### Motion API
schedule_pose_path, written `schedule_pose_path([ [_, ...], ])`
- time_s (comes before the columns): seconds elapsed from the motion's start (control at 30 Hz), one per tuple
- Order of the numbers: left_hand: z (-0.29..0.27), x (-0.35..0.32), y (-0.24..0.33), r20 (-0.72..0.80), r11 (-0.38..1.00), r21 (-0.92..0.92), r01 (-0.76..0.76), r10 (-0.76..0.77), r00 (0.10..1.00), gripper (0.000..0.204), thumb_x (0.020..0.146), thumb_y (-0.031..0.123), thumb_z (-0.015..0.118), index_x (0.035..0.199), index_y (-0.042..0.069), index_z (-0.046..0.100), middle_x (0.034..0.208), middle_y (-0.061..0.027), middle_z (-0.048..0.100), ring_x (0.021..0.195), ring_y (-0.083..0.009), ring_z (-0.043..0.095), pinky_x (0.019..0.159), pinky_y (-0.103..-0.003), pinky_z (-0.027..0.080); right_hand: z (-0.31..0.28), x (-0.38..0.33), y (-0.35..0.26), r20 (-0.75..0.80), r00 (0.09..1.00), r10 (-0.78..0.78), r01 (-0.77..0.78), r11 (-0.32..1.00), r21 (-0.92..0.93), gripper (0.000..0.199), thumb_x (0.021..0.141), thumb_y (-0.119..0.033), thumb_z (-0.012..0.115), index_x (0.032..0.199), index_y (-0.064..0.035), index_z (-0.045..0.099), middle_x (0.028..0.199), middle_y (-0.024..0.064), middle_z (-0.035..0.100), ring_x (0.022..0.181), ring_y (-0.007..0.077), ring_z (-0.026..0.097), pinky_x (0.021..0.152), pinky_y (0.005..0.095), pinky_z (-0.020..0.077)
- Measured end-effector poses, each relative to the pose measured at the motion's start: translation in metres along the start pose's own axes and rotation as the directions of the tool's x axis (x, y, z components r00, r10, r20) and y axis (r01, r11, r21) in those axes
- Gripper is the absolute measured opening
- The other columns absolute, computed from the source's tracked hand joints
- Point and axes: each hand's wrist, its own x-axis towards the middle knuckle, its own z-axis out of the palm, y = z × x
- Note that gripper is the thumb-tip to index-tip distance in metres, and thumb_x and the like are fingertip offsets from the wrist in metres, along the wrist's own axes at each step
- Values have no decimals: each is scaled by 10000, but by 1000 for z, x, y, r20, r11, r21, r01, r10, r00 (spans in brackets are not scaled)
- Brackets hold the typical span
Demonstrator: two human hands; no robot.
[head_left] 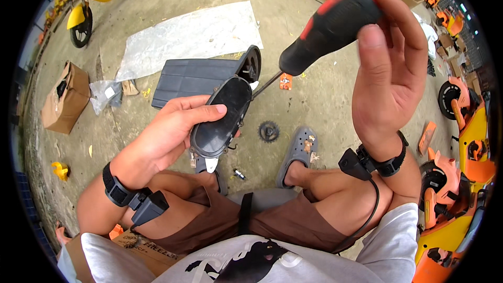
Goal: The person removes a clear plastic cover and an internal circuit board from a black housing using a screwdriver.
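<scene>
My left hand grips a black oval plastic cover, its thumb lying across the smooth face. Small screw lugs run along the cover's rim, and a white tab sticks out at its lower end. In my right hand is a screwdriver with a thick black and red handle, pinched at the butt end between thumb and fingers. Its shaft slants down to the left, and the tip meets the cover's upper right edge. Whether a screw sits under the tip is too small to tell.
Beyond the cover, a ribbed dark panel lies near a white sheet. A toothed sprocket and a small dark part rest on the floor near my feet. Cardboard boxes and orange-yellow scooters stand around.
</scene>
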Motion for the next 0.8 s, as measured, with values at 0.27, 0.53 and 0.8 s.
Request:
schedule_pose_path([
  [0.27, -1, -1, 0, 11, 1000, 1, -10, 9, 1000, 356, 957, 164, 597, 1214, -79, 567, 998, -184, 688, 864, -224, 707, 727, -347, 599, 3, 2, 0, -7, 999, -35, 35, 995, 98, 422, 974, -70, 547, 1368, 34, 438, 1328, 198, 549, 1220, 240, 542, 1041, 355, 418],
  [0.53, 2, -2, 0, 15, 1000, 6, -18, 17, 1000, 360, 952, 159, 601, 1226, -73, 564, 998, -181, 688, 863, -236, 708, 723, -363, 606, -10, 0, 22, -16, 997, -76, 76, 997, -26, 497, 922, -12, 600, 1384, 35, 423, 1335, 192, 538, 1230, 238, 527, 1053, 377, 413],
  [0.8, 1, -3, 1, 1, 1000, 5, -9, 9, 1000, 349, 952, 159, 601, 1211, -73, 572, 989, -183, 690, 860, -235, 707, 734, -370, 604, -7, -1, 1, 49, 999, -21, 20, 999, 25, 554, 894, -4, 632, 1399, 21, 406, 1346, 194, 524, 1245, 247, 511, 1066, 393, 396],
])
